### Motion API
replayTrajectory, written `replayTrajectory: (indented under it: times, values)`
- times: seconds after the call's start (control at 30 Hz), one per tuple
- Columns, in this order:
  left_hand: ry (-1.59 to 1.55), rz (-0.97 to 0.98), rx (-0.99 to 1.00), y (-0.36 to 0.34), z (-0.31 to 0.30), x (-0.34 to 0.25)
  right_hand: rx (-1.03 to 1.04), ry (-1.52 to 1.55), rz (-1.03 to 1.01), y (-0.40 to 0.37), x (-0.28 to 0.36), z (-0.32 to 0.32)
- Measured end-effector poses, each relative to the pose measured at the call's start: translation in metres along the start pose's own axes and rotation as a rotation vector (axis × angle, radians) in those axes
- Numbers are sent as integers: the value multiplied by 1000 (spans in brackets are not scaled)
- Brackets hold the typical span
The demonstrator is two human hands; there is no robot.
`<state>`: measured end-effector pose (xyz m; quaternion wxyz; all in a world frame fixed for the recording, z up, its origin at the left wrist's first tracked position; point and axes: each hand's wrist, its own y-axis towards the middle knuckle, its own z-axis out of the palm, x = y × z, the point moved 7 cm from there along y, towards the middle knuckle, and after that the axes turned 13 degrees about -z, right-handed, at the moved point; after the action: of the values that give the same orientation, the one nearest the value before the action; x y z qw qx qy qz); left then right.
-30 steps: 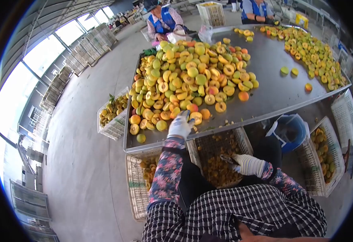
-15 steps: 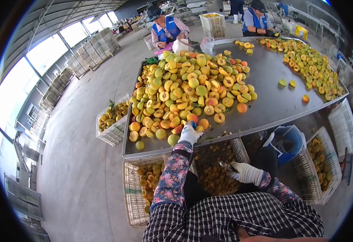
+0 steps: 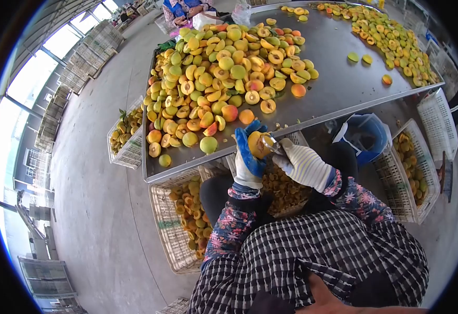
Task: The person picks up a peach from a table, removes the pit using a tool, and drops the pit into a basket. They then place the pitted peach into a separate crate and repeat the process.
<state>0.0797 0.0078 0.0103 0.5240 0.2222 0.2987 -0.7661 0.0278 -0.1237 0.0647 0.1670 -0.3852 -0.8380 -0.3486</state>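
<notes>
My left hand (image 3: 247,159), in a white glove with a blue palm, is closed around a yellow peach half (image 3: 258,146) just off the table's front edge. In my right hand (image 3: 306,165), in a striped white glove, is a small shiny metal pitting tool (image 3: 274,145). Its end touches the cut face of the peach half; the handle is hidden in my fist. Beyond my hands a big heap of halved peaches (image 3: 223,73) covers the left part of the metal table (image 3: 328,83). Below them, a crate of small brown-orange pieces (image 3: 286,191) sits between my knees.
White crates of peach halves stand at my left (image 3: 158,209), by the table's left side (image 3: 129,152) and at my right (image 3: 396,183). A blue bucket (image 3: 365,133) is under the front edge. More halves (image 3: 391,42) lie far right. A co-worker (image 3: 184,10) sits opposite.
My left hand has come back from the heap with a peach half. My right hand has risen from above the crate, bringing the tool to the fruit. The view has tilted down.
</notes>
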Motion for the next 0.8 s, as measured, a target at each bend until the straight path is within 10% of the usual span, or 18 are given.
replayTrajectory:
  times: [0.53,0.6,0.73,0.8]
  values:
    - [1177,643,-53,-34,38,-5,-10,-258,-55,18,6,-7]
    - [1069,616,-48,-28,32,3,7,-255,-52,18,7,-5]
    - [-30,-43,80,1,-6,36,43,-196,-111,17,10,1]
    - [244,140,13,-1,-9,25,115,77,-84,13,14,5]
